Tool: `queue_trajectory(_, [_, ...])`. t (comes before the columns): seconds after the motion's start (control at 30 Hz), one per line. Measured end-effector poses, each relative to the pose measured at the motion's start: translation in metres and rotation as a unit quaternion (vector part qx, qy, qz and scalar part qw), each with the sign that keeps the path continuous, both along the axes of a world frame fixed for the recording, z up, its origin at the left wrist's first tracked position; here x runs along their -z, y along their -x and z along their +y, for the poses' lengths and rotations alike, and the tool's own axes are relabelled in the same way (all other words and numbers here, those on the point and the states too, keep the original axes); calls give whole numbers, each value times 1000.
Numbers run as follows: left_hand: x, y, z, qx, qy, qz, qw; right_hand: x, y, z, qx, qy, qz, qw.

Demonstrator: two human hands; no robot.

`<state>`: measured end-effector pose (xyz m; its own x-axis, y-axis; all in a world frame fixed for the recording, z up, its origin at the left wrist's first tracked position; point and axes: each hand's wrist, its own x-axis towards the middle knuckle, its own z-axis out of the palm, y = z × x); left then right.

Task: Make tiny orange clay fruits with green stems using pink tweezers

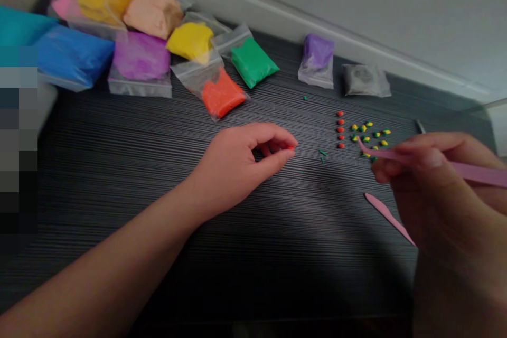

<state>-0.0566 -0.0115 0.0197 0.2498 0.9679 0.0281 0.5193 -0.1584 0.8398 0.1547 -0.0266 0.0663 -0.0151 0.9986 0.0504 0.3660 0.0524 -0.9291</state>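
Between thumb and fingertips, my left hand (249,163) pinches a tiny red-orange clay piece (291,148) just over the dark table. My right hand (439,179) grips a pink modelling tool (390,154) with a thin, curved tip pointing left. Beyond that tip, several small red clay balls (340,130) stand in a column. Small yellow-and-green clay pieces (363,128) lie in a cluster beside them, partly behind the tool and fingers. Thin green clay strips (322,156) rest between my hands. Below my right hand lies a pink plastic knife (388,217), its lower end near the wrist.
Bags of clay line the back: blue (73,55), purple (141,55), yellow (192,39), orange-red (222,92) and green (253,62). A violet bag (317,58) and a grey bag (365,80) lie farther right, near the white wall panel (356,10). A green crumb (304,98) sits mid-table.
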Motion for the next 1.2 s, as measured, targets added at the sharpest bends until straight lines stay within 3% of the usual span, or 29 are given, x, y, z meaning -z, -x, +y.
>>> queue_trajectory(0.1, [0, 0, 0, 4, 2, 0, 1000, -2, 8, -3, -12, 18, -28, 999])
queue_trajectory(0.2, [0, 0, 0, 2, 2, 2, 1000, 15, 12, -7, -67, 23, -14, 997])
queue_trajectory(0.33, [-1, 0, 0, 5, -1, 8, 1000, 33, 12, -8, -68, 1, -48, 997])
queue_trajectory(0.57, [-1, 1, 1, 4, 0, -1, 1000, 29, 10, 1, -76, -43, -135, 987])
queue_trajectory(0.77, [-1, 1, 0, 10, -7, 1, 1000, 40, 7, -4, -63, -56, -128, 988])
queue_trajectory(0.97, [1, 0, 0, -8, 10, -26, 1000, 51, 0, -6, -93, -88, -161, 979])
queue_trajectory(1.2, [0, 0, 1, -15, 6, -12, 1000, 47, -2, -2, -175, -116, -176, 962])
